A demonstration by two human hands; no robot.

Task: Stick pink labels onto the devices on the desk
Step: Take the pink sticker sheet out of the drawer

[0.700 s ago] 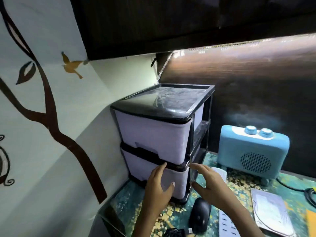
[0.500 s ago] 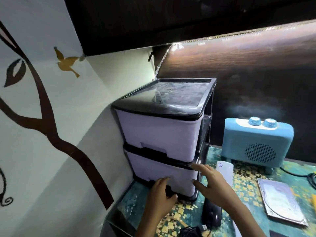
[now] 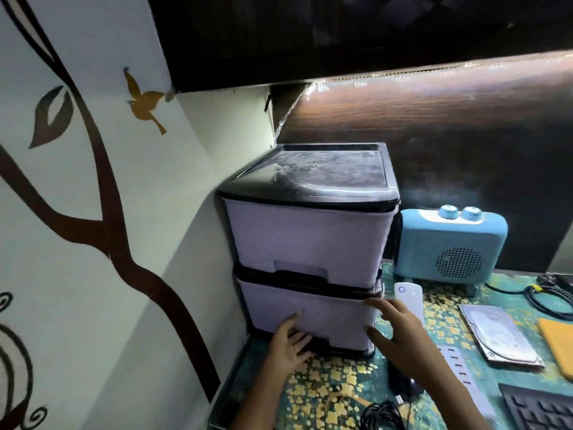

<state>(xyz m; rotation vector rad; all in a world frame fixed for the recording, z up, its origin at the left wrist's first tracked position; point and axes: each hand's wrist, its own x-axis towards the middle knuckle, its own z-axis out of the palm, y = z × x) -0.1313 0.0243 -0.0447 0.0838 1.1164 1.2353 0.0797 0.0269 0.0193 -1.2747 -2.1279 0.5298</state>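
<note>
Head view: left hand (image 3: pixel 290 339) and right hand (image 3: pixel 400 328) touch the lower drawer (image 3: pixel 328 310).

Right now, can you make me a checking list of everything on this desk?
Surface: desk with teal flowery cover.
Job's things: no pink labels seen; blue two-knob device, white remote, hard drive, keyboard show none.
Clutter: two-drawer unit, yellow folder, power strip.
Hands: left hand touches the lower drawer's bottom edge; right hand open at its right corner.
Cables: black cables at right; coil near the front edge.
Surroundings: wall with tree and bird stickers; dark shelf overhead.
</note>
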